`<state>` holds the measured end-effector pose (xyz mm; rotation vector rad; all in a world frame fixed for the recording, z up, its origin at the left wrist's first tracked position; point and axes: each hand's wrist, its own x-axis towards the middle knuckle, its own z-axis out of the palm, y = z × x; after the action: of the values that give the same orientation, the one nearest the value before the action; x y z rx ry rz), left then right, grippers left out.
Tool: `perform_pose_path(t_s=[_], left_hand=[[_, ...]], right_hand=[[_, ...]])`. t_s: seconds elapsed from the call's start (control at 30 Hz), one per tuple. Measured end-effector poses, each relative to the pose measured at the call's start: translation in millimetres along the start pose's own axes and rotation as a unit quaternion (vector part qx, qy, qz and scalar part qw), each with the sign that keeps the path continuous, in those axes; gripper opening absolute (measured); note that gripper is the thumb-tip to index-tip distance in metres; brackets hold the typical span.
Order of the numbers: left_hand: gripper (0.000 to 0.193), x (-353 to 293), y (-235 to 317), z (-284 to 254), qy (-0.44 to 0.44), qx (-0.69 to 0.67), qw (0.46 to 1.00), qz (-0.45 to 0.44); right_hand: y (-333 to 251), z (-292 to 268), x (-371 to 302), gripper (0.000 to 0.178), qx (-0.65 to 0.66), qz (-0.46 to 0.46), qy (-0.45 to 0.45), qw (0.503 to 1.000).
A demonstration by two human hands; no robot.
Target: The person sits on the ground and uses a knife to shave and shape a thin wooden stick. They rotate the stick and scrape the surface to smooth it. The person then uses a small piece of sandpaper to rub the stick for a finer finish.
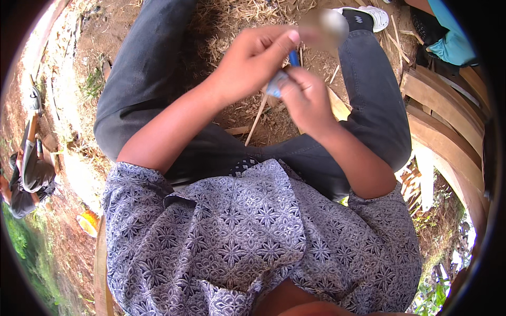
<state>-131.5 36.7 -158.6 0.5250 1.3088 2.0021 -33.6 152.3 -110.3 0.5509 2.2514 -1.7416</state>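
Note:
My left hand (255, 60) is closed, its thumb pressed against the bent fingers; what they pinch is hidden. Just below and to the right, my right hand (311, 100) is closed around a crumpled light-blue piece of thin material (276, 84), cloth or plastic. A narrow blue piece (293, 58) shows between the two hands; I cannot tell which hand holds it. Below them a thin pale wooden stick (256, 121) slants down to the left. Whether it is held or lies on the ground is unclear.
My legs in dark trousers (142, 68) spread around the dirt ground with wood shavings (240, 21). Curved wooden boards (445, 100) stand at the right. Another person's turquoise garment (454, 48) shows at the upper right, and a person (37, 168) is at the far left.

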Motion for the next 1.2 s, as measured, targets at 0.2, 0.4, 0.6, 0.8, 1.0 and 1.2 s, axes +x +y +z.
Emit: perform_pose_path(t_s=[0.2, 0.4, 0.6, 0.8, 1.0, 1.2], left_hand=[[0.042, -11, 4, 16, -0.014, -0.085, 0.993, -0.083], [0.043, -19, -4, -3, 0.004, -0.077, 0.981, -0.179], [0.039, 9, -7, -22, 0.048, -0.05, 0.997, -0.038], [0.037, 2, -1, -8, 0.033, -0.091, 0.994, -0.047], [0.04, -11, -10, -7, -0.021, -0.061, 0.997, -0.031], [0.058, -12, 11, -9, -0.062, -0.047, 0.991, -0.105]], right_hand=[[-11, -20, 13, 0.023, -0.021, -0.028, -0.006, 0.999], [19, 2, 5, 0.022, -0.048, -0.018, -0.006, 0.999], [45, 16, -2, 0.02, -0.178, -0.198, -0.085, 0.96], [27, 2, 15, 0.021, -0.122, -0.108, -0.053, 0.985], [-5, -14, 30, 0.017, -0.104, -0.117, 0.018, 0.987], [-10, -43, 45, 0.017, -0.058, -0.13, 0.109, 0.984]])
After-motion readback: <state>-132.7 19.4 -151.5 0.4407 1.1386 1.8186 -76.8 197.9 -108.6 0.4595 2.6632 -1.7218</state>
